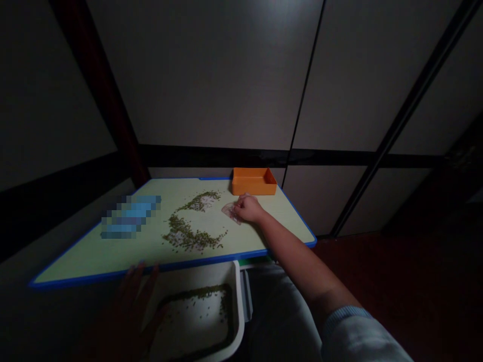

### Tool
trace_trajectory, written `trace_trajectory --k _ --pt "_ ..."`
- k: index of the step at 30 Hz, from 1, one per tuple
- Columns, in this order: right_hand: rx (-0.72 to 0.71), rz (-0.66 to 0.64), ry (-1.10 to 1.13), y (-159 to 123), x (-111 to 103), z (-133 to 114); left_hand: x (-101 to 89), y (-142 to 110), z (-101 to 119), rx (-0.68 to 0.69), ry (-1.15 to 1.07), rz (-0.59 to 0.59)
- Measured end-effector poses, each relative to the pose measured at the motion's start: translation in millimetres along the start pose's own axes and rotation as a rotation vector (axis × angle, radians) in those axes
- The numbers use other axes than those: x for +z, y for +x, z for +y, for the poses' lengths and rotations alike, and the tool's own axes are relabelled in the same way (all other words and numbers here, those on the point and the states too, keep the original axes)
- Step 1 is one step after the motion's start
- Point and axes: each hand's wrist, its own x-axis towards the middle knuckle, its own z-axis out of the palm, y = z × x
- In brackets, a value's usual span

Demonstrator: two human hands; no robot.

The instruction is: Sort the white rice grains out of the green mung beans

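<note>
My right hand [247,207] is closed on a clear flat piece with a curved edge [231,212], which rests against the pale tabletop; its exact kind is hard to make out. To its left lie scattered small green beans [181,229] mixed with whitish grains [194,246], spread in a rough C shape. In deep shadow at lower left, my left hand [130,306] has its fingers stretched apart beside a white bin [238,301]. Green beans lie along the bottom and edges inside that bin.
An orange open box [253,188] stands at the table's back right. On the left side of the blue-rimmed table [290,216] lies a blurred-out blue item [132,217]. Behind is a panelled cabinet wall [219,90]. My legs [281,306] are right of the bin.
</note>
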Motion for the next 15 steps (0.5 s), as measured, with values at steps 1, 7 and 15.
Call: trace_trajectory --k 1,7,15 --pt "0.009 0.006 0.002 -0.1 -0.1 0.4 0.4 -0.3 -0.2 -0.001 0.002 -0.002" --pt "0.046 0.043 0.091 3.1 3.5 4.2 -0.3 -0.8 0.6 -0.014 -0.014 -0.01" --pt "0.387 0.151 0.078 0.1 -30.2 26.2 16.3 -3.5 -12.5 0.066 -0.014 0.071"
